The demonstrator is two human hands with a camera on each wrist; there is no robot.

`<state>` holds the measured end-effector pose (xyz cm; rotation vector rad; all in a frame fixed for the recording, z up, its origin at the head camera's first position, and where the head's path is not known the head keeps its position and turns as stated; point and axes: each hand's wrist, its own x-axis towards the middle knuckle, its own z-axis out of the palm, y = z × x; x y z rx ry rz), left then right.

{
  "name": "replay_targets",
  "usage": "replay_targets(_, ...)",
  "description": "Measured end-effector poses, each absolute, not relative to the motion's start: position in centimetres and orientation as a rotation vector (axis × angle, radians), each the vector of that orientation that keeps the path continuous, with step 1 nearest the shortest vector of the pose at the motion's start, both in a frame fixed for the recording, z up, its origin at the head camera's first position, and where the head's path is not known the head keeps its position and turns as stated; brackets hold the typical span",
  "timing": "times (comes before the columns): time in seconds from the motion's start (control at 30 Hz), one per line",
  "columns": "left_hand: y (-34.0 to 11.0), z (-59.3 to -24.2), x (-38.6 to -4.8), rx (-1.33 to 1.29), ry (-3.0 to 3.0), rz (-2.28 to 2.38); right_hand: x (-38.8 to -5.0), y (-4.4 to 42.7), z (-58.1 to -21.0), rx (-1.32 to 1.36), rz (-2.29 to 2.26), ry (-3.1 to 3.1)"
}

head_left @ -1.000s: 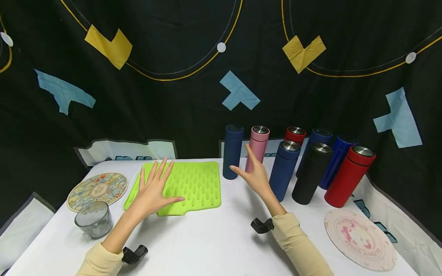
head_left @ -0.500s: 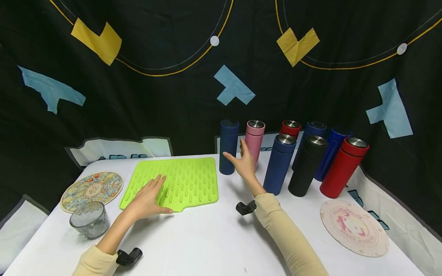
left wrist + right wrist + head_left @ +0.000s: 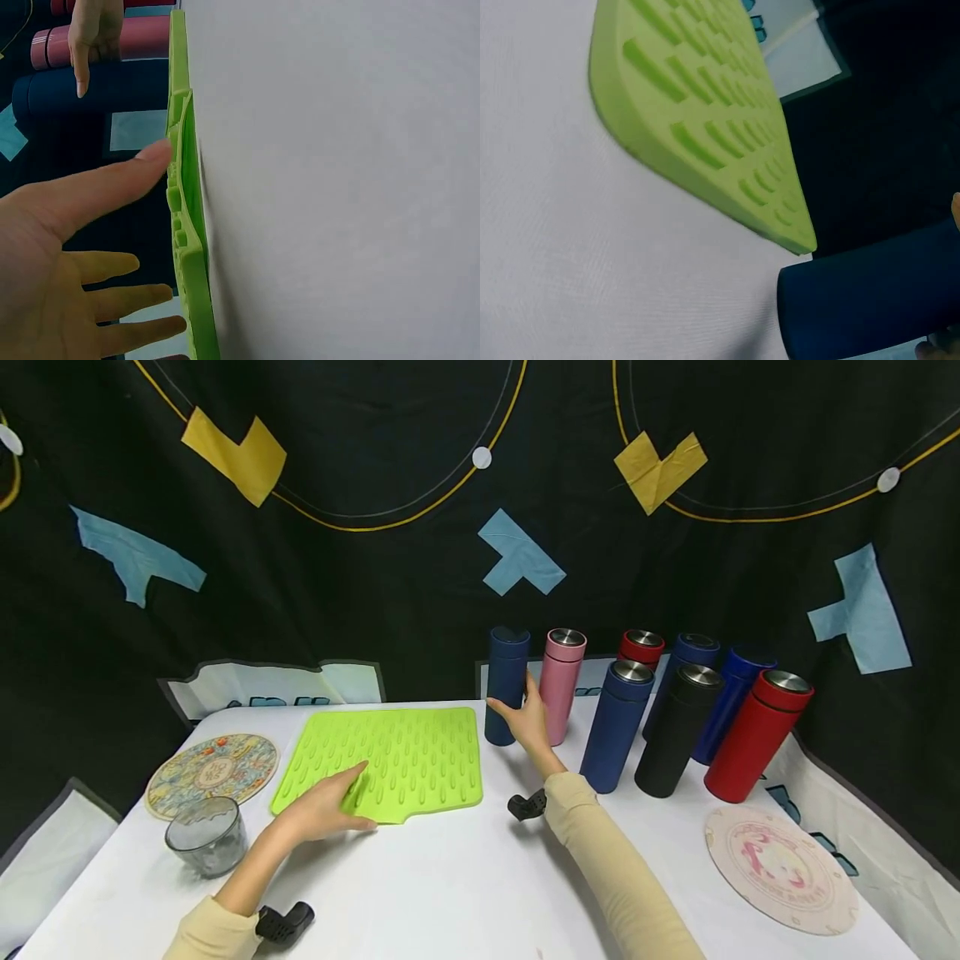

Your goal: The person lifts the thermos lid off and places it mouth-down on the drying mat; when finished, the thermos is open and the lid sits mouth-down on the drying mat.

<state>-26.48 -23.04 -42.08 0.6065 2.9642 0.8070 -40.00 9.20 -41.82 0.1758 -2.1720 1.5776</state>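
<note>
A green ribbed mat (image 3: pixel 420 752) lies flat on the white table. My left hand (image 3: pixel 318 806) hovers over its near left edge, fingers spread; in the left wrist view that hand (image 3: pixel 67 262) has its thumb tip by the mat's rim (image 3: pixel 196 300), contact unclear. An upright dark blue bottle (image 3: pixel 504 672) stands just right of the mat. Around its near right side is my right hand (image 3: pixel 528 722), thumb in front and fingers at the right; whether they touch it I cannot tell. The right wrist view shows the bottle's lower part (image 3: pixel 862 300) with fingertips at the frame's edge.
A pink bottle (image 3: pixel 561 685) stands just right of the right hand. Further right are several bottles, including a black one (image 3: pixel 675 735) and a large red one (image 3: pixel 753 743). A pink round mat (image 3: pixel 780 868) lies front right, a patterned round mat (image 3: pixel 213 768) and glass (image 3: pixel 210 839) left.
My right hand has moved left from near the pink bottle to the dark blue one. My left hand has lowered toward the mat's near edge, its fingers pointing more to the right.
</note>
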Motion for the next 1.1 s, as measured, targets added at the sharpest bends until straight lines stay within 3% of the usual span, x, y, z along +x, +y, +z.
replay_targets(0.47,-20.9,-39.0,-25.4,0.731,3.047,0.85,-39.1,9.1,-42.3,0.207,1.694,-1.965)
replay_targets(0.8,-17.6,-36.7,-24.7,0.864,3.147,0.925,-33.9,10.6,-39.6,0.232,1.7,-1.995)
replay_targets(1.1,-15.3,-33.5,-23.7,0.925,3.184,1.083,-30.0,11.5,-36.9,0.426,1.579,-2.114)
